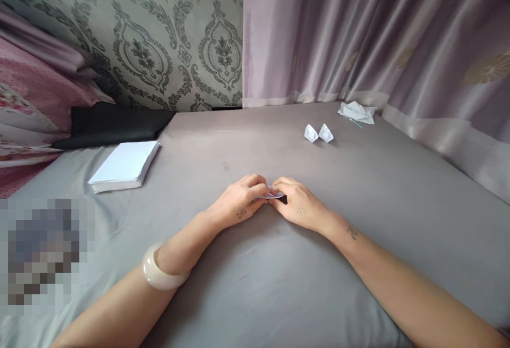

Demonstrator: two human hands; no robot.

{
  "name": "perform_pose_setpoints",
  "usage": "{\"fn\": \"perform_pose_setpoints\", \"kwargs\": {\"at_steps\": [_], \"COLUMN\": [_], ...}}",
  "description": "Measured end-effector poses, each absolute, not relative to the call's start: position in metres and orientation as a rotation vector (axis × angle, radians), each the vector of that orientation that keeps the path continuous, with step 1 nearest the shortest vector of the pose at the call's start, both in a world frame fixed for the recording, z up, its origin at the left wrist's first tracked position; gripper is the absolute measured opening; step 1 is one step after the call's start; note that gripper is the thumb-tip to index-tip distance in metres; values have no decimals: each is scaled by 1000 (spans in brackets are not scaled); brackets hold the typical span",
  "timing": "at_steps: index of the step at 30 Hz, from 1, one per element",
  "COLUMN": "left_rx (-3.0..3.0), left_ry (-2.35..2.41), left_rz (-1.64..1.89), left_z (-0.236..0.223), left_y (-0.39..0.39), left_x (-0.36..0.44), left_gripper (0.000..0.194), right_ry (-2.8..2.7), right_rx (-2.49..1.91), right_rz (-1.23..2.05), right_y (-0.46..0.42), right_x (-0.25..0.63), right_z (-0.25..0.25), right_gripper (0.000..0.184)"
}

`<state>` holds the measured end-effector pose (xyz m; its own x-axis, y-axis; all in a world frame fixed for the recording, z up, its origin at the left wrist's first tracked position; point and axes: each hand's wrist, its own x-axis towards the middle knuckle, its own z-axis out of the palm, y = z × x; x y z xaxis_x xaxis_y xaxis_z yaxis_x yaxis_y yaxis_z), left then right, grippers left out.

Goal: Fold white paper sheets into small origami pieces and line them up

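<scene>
Between my two hands is a small piece of folded white paper (274,195), mostly covered by my fingers. My left hand (244,199) pinches its left side with the fingers curled over it. On the right side, my right hand (298,203) grips the same paper between thumb and fingers. Both hands are close together, low over the grey sheet (255,284). Farther back stand two small folded white paper shapes (311,133), side by side. How the held paper is folded cannot be made out.
A thick stack of white paper (124,164) lies at the left, in front of a black cloth (115,124). Crumpled white paper (356,111) is at the back right by the purple curtain (319,34). A blurred-out patch (43,255) covers the left edge.
</scene>
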<state>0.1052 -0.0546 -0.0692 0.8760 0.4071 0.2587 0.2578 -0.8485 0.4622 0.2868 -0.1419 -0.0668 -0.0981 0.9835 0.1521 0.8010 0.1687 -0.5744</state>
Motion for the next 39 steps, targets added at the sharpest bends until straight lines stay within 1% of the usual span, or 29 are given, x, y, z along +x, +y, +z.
{"fn": "perform_pose_setpoints", "kwargs": {"at_steps": [4, 7, 15, 20, 25, 29, 32, 36, 39], "left_rx": [2797, 2824, 2774, 2596, 2482, 2509, 2533, 2588, 2639], "left_ry": [508, 511, 642, 672, 666, 651, 627, 575, 574], "left_rz": [537, 519, 482, 469, 430, 443, 463, 469, 490], "left_z": [-78, -81, -75, -78, -78, -77, -77, -78, -81], "left_y": [-54, -54, -60, -54, -47, -44, -44, -44, -44], "left_x": [106, 107, 112, 112, 106, 105, 107, 108, 108], "left_gripper": [29, 31, 32, 24, 18, 19, 21, 25, 25], "right_ry": [-1900, -1906, -1979, -2049, -2082, -2071, -2094, -2173, -2161], "right_rx": [-1721, -1735, -1726, -1715, -1689, -1686, -1709, -1701, -1706], "right_rz": [486, 473, 445, 335, 484, 611, 580, 497, 458], "right_y": [-143, -143, -145, -146, -150, -153, -154, -152, -151], "right_x": [285, 283, 283, 280, 290, 306, 309, 305, 302], "right_z": [-67, -67, -65, -64, -53, -40, -35, -37, -39], "right_gripper": [8, 8, 8, 11, 16, 19, 18, 22, 24]}}
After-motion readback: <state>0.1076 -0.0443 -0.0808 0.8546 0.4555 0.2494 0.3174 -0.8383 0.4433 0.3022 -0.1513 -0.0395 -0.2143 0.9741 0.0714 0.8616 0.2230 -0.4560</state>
